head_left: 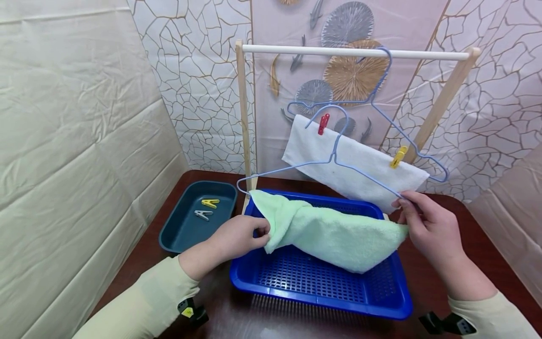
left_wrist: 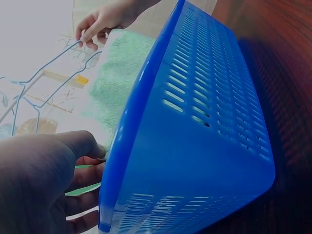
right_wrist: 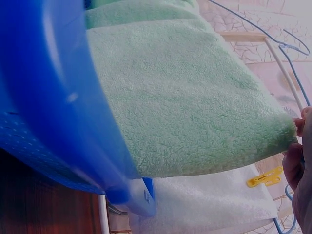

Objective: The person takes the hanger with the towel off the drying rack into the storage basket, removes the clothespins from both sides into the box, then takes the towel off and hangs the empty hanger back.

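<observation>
A light green towel [head_left: 338, 233] hangs in folds over the blue basket, its left part bunched and twisted. My left hand [head_left: 241, 235] pinches the towel's lower left edge between thumb and fingers. The right hand [head_left: 436, 233] grips the right end of a blue clothes hanger [head_left: 311, 162], with the towel's right corner at its fingers. This hanger's hook points up and hangs on nothing. In the right wrist view the towel's corner [right_wrist: 282, 134] meets the fingertips; part of the hanger's end is hidden by the hand.
Behind, a second blue hanger [head_left: 391, 120] hooks over the rack's white rod [head_left: 296, 50]. A white towel [head_left: 355, 165] hangs from it by a red clothespin [head_left: 323, 124] and a yellow one [head_left: 399, 157]. The blue basket [head_left: 322, 301] stands below. A dark tray [head_left: 178, 235] at left holds two clothespins [head_left: 203, 214].
</observation>
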Motion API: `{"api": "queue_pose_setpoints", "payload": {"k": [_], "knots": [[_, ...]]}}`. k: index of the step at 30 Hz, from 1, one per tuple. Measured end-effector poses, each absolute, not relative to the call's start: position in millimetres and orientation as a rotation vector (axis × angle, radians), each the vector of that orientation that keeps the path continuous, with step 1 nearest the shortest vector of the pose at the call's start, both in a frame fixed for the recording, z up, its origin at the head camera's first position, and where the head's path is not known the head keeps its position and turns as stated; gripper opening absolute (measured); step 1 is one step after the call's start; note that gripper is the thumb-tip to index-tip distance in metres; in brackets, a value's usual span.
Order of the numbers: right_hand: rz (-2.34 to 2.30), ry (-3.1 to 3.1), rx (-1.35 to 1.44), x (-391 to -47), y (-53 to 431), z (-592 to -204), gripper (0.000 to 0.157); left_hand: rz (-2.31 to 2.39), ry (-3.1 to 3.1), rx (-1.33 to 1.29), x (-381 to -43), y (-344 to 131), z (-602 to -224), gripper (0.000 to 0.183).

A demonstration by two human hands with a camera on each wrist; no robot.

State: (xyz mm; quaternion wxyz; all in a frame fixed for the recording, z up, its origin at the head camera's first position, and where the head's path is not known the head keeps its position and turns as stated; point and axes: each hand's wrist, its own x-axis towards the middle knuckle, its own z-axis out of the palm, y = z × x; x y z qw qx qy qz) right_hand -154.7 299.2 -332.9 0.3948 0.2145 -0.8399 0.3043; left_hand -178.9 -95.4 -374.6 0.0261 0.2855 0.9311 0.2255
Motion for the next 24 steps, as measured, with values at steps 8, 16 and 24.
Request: {"api": "queue_pose_setpoints", "payload": {"k": [8, 16, 24], "knots": [[0.782, -2.129, 0.536, -154.7, 299.4, -333.0, 0.025, 0.687, 2.857, 0.932, -178.3, -95.6, -376.4, 0.012], [0.782, -2.127, 0.534, -155.0, 299.2, -333.5, 0.024, 0.663, 2.835, 0.942, -177.2, -95.8, -376.3, 0.011], [0.786, -2.124, 0.525, -155.1, 300.2, -334.1, 0.022, 0.669, 2.823, 0.960, -177.3, -96.0, -377.6, 0.013]]}}
